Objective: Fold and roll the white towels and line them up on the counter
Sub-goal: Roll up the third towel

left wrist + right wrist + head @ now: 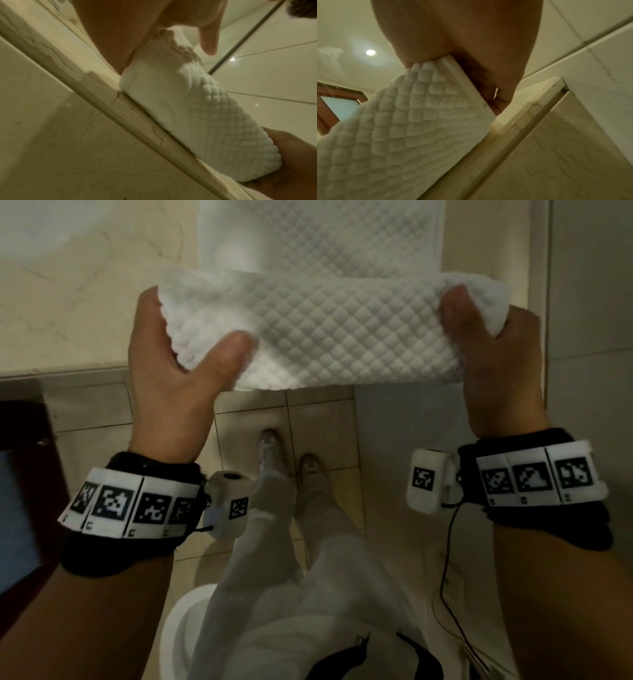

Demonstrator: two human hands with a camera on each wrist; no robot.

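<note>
A white quilted towel [318, 330] lies lengthwise on the beige counter [85, 302], its near end curled up into a loose roll at the counter's front edge. My left hand [191, 337] grips the roll's left end, thumb on top, fingers hidden beneath. My right hand [479, 313] pinches the right end the same way. The left wrist view shows the towel roll [197, 115] lying along the counter edge [120, 115]. In the right wrist view the towel [406, 128] is clamped under my right hand [453, 54].
A wall [589, 278] closes the counter on the right. A wooden frame with a glass pane [20, 491] stands at the lower left. Tiled floor [318, 412] and my feet lie below the counter edge.
</note>
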